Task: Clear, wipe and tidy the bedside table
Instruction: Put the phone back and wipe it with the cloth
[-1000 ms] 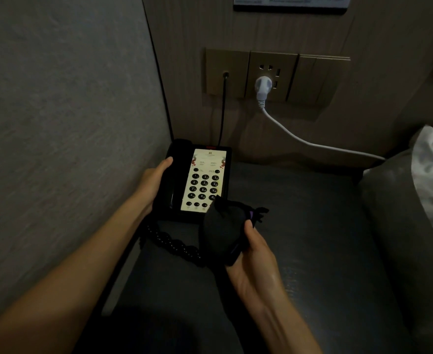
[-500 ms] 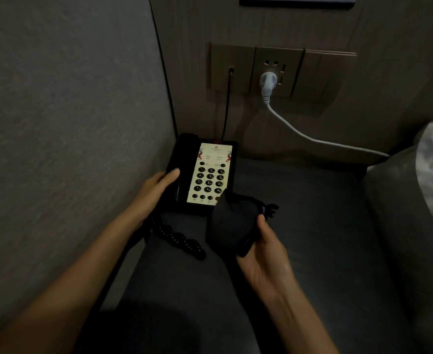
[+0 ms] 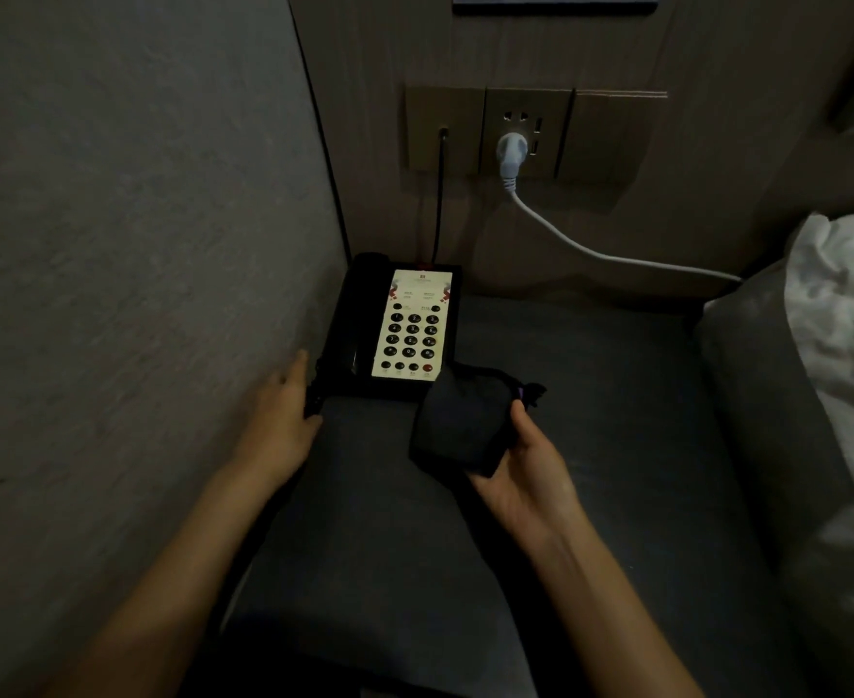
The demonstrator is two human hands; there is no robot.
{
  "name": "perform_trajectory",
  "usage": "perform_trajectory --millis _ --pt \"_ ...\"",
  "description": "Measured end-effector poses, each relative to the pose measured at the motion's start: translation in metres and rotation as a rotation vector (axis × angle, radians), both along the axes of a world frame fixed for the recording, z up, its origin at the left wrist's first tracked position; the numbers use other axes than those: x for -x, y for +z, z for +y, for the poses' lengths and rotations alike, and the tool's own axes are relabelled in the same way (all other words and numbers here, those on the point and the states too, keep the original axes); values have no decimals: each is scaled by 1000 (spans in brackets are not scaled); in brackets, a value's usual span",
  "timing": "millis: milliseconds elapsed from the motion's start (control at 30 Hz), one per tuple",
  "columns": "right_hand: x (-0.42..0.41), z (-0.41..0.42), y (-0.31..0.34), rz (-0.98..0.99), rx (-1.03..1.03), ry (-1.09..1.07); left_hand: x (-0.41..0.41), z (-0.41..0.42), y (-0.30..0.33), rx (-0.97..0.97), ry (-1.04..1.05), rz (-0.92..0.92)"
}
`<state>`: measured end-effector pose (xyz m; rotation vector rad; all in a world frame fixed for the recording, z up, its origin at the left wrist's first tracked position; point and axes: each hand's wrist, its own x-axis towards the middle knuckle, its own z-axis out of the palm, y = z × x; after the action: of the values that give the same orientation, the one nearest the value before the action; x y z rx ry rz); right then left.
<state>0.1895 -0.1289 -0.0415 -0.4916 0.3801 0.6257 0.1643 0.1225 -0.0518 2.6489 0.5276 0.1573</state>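
A black desk phone (image 3: 404,324) with a cream keypad stands in the back left corner of the dark bedside table (image 3: 591,395). My left hand (image 3: 281,420) lies between the wall and the phone's front left corner, fingers stretched out and thumb against the black coiled cord (image 3: 312,395). My right hand (image 3: 530,471) holds a bunched dark cloth (image 3: 457,425) just in front of the phone's front right corner, low over the tabletop.
A black lead (image 3: 439,193) and a white plug with its cable (image 3: 508,153) hang from the wall sockets behind the table. The cable runs right towards a grey bed edge (image 3: 767,420) with white bedding (image 3: 848,345). A textured wall (image 3: 137,244) closes the left side.
My left hand has come off the handset and drawn back to the phone's left side. The coiled cord no longer lies across the table in front of the phone. The cloth barely moved.
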Motion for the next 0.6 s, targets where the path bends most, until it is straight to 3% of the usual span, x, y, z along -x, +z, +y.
perform_trajectory --millis 67,133,233,367,500,600 --pt "2 -3 1 -23 4 8 12 -34 12 29 -30 -228" --pt "5 -5 3 -64 34 20 20 -73 23 215 -114 -358" --pt "15 -9 6 -164 94 89 32 -132 24 677 -173 -244" --pt "32 -18 13 -357 260 159 36 -171 19 925 -179 -133" --pt "43 -32 21 -438 377 178 33 -183 22 1325 -149 -148" --pt "49 -52 23 -543 582 204 30 -199 20 1558 -42 -139"
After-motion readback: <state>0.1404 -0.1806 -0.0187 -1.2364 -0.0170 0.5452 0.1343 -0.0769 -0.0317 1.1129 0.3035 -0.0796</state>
